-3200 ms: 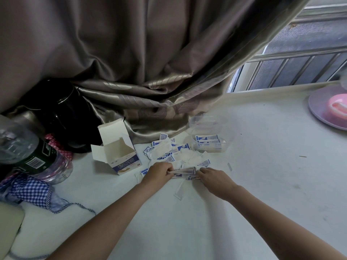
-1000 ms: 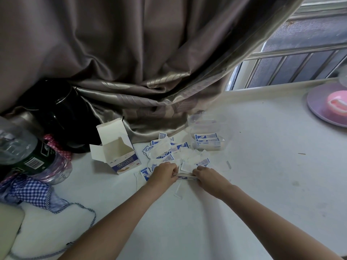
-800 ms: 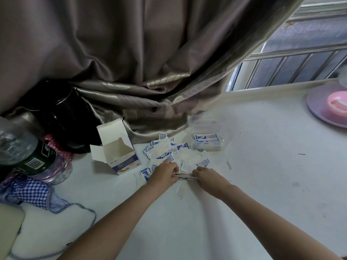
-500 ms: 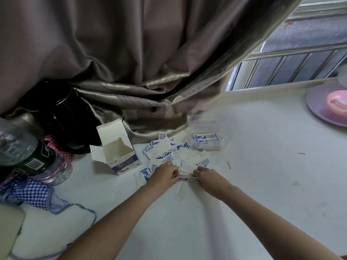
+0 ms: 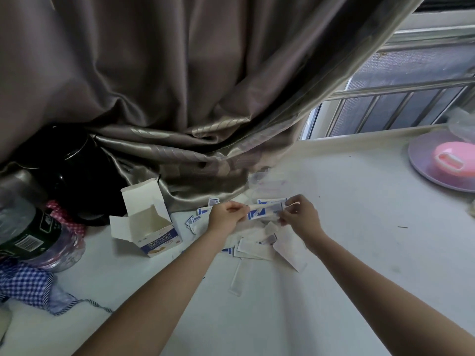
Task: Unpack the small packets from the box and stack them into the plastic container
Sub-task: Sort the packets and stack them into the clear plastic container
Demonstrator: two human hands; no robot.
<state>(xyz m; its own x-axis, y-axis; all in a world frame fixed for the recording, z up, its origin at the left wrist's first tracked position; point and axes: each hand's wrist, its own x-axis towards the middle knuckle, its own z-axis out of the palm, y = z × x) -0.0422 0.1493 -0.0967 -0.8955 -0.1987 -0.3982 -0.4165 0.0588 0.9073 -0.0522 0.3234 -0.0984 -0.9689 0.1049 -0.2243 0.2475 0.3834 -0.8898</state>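
A thin bundle of small white-and-blue packets [image 5: 264, 211] is lifted off the counter, held at both ends. My left hand [image 5: 226, 215] pinches its left end and my right hand [image 5: 299, 214] pinches its right end. Just behind the bundle stands the clear plastic container [image 5: 264, 179], partly hidden by my hands. More loose packets [image 5: 254, 249] lie scattered on the white counter under and before my hands. The open, empty cardboard box [image 5: 151, 227] stands to the left with its flaps up.
A brown curtain [image 5: 195, 104] drapes onto the counter behind the container. A black kettle [image 5: 69, 176], a plastic bottle [image 5: 23, 227] and a blue checked cloth [image 5: 25, 286] crowd the left. A purple plate [image 5: 421, 165] with a pink object lies far right.
Both hands have lifted the gathered bundle of packets off the counter and moved it away from me toward the container.
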